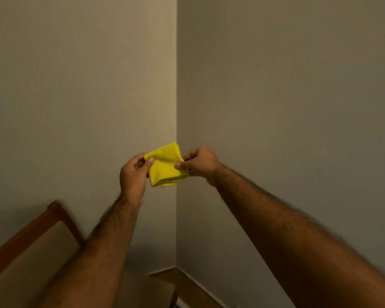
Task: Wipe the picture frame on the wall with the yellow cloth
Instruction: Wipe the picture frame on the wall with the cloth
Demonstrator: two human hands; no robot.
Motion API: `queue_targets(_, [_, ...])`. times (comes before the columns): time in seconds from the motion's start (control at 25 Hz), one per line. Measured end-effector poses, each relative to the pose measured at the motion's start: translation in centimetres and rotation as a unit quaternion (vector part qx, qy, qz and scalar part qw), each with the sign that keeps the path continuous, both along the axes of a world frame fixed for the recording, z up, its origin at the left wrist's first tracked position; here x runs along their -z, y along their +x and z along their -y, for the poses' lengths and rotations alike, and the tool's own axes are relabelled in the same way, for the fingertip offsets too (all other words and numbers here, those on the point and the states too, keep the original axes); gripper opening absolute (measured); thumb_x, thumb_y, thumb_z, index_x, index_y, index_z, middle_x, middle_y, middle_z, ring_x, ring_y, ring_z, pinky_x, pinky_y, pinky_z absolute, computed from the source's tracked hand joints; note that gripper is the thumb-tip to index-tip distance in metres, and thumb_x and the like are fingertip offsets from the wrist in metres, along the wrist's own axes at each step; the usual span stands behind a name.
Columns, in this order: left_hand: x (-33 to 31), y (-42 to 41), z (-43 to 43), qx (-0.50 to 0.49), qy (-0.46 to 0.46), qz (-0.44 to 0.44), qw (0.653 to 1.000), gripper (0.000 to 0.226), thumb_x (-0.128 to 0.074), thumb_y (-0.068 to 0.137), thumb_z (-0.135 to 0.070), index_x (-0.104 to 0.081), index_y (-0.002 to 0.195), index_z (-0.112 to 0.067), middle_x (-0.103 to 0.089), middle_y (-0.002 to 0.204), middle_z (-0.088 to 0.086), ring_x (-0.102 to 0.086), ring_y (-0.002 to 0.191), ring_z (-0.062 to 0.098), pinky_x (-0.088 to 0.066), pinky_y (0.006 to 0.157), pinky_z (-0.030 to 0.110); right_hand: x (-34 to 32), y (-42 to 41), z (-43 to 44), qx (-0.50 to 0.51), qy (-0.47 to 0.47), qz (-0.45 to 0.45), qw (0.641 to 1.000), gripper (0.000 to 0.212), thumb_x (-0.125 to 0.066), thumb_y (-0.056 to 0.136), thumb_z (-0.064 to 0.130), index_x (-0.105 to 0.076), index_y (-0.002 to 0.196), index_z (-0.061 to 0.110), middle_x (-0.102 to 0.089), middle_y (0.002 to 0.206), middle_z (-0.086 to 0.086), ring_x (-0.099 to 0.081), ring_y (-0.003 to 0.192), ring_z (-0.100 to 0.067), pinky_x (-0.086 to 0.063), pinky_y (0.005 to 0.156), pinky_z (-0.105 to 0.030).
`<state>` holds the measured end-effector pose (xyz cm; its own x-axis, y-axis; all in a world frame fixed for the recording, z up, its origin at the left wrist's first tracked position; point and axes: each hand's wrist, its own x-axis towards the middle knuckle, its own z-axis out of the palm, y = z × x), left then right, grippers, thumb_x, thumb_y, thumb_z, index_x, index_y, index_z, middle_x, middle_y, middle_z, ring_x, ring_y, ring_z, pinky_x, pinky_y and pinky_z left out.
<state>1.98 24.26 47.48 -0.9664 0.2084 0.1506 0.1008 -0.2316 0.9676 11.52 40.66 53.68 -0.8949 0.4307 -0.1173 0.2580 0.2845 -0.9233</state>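
Two bare forearms reach up and forward toward a room corner, where two plain beige walls (76, 85) meet in a vertical seam. Between the hands, in front of the seam, is the cloth (165, 165): yellow, folded into a thick, roughly square pad, its layered edges showing along the lower side. It is held in the air, clear of both walls as far as can be told.

The left hand (132, 174) has its grip closed on the cloth's left edge, thumb pressed on the near face and the fingers curled behind. The right hand (199, 163) has its grip closed on the right edge, pinching the fabric between thumb and fingertips, knuckles turned toward the right-hand wall. Both hands thus share the cloth, one at each side, with the pad stretched flat between them.

At lower left, a piece of furniture (31, 245) with a reddish-brown wooden border and a pale inner panel leans at an angle against the left wall; what it is cannot be told. Along the foot of the walls, a wooden skirting board (182, 283) runs into the corner. The forearms are motion-blurred near the lower edge.
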Motion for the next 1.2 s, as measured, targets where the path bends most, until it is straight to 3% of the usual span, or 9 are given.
queue_targets(0.08, [-5.6,0.7,-2.2,-0.001,0.018,-0.042,0.999,0.032,-0.069,0.089,-0.011,-0.064,0.120,-0.004,-0.070,0.113,0.020,-0.066,0.101,0.028,-0.054,0.099,0.050,-5.4,1.6,-1.3,0.018,0.024,-0.045,0.999,0.038,-0.085,0.079,0.006,-0.073,0.112,-0.008,-0.073,0.117,-0.030,-0.072,0.098,-0.034,-0.058,0.097,-0.055])
queue_targets(0.24, [-16.0,2.7,-6.4,0.005,0.049,-0.121,0.991,0.031,-0.072,0.087,-0.018,-0.067,0.117,-0.013,-0.072,0.111,0.015,-0.069,0.098,0.026,-0.054,0.097,0.056,-15.4,5.4,-3.7,0.065,0.084,-0.111,0.988,0.036,-0.086,0.077,0.009,-0.075,0.109,-0.006,-0.074,0.115,-0.029,-0.071,0.111,-0.043,-0.059,0.096,-0.055])
queue_targets(0.52, [-31.2,7.3,-12.1,-0.010,0.077,-0.279,0.957,0.025,-0.071,0.086,-0.027,-0.071,0.111,-0.024,-0.073,0.104,0.003,-0.070,0.097,0.019,-0.059,0.090,0.038,-29.6,12.4,-6.8,0.137,0.150,-0.214,0.955,0.032,-0.083,0.082,0.010,-0.073,0.109,-0.003,-0.075,0.113,-0.026,-0.074,0.107,-0.039,-0.062,0.090,-0.050])
queue_targets(0.8, [-47.5,13.0,-18.5,-0.044,0.120,-0.436,0.891,0.025,-0.064,0.090,-0.034,-0.070,0.113,-0.025,-0.071,0.101,-0.001,-0.066,0.092,0.020,-0.052,0.077,0.029,-43.2,20.8,-10.4,0.201,0.283,-0.325,0.880,0.030,-0.082,0.085,0.023,-0.074,0.108,0.004,-0.077,0.102,-0.014,-0.077,0.090,-0.027,-0.066,0.082,-0.044])
queue_targets(0.84, [-50.1,14.1,-19.1,-0.051,0.139,-0.451,0.880,0.025,-0.063,0.091,-0.032,-0.070,0.113,-0.023,-0.071,0.101,-0.001,-0.066,0.092,0.019,-0.052,0.078,0.028,-45.3,22.7,-10.9,0.219,0.332,-0.353,0.847,0.032,-0.081,0.085,0.028,-0.075,0.107,0.005,-0.078,0.098,-0.013,-0.077,0.086,-0.026,-0.065,0.081,-0.042])
queue_targets(0.92, [-54.8,16.1,-20.1,-0.071,0.161,-0.475,0.862,0.028,-0.060,0.093,-0.030,-0.069,0.117,-0.018,-0.072,0.107,0.003,-0.063,0.093,0.016,-0.048,0.079,0.026,-48.9,27.2,-12.3,0.296,0.481,-0.379,0.733,0.038,-0.074,0.089,0.040,-0.075,0.112,0.010,-0.079,0.101,-0.010,-0.074,0.087,-0.023,-0.059,0.081,-0.033])
queue_targets(1.04, [-60.3,17.9,-21.1,-0.096,0.159,-0.482,0.857,0.031,-0.056,0.097,-0.029,-0.064,0.122,-0.014,-0.070,0.118,0.009,-0.060,0.099,0.018,-0.044,0.081,0.025,-52.8,34.5,-15.9,0.394,0.641,-0.343,0.563,0.052,-0.059,0.095,0.045,-0.063,0.135,0.011,-0.068,0.133,-0.013,-0.062,0.125,-0.028,-0.047,0.104,-0.034])
queue_targets(1.12, [-62.6,18.1,-22.1,-0.099,0.157,-0.465,0.866,0.033,-0.053,0.098,-0.030,-0.062,0.125,-0.013,-0.068,0.124,0.010,-0.062,0.110,0.024,-0.044,0.084,0.025,-54.3,38.6,-18.5,0.444,0.689,-0.282,0.498,0.067,-0.053,0.098,0.047,-0.047,0.150,0.007,-0.047,0.157,-0.017,-0.038,0.151,-0.030,-0.030,0.123,-0.039])
queue_targets(1.2, [-63.9,17.9,-23.2,-0.098,0.139,-0.448,0.878,0.033,-0.051,0.099,-0.029,-0.060,0.127,-0.013,-0.065,0.128,0.011,-0.061,0.115,0.029,-0.045,0.086,0.029,-54.7,41.5,-20.5,0.471,0.713,-0.235,0.463,0.077,-0.045,0.100,0.053,-0.032,0.158,0.006,-0.028,0.168,-0.015,-0.020,0.159,-0.029,-0.021,0.128,-0.043])
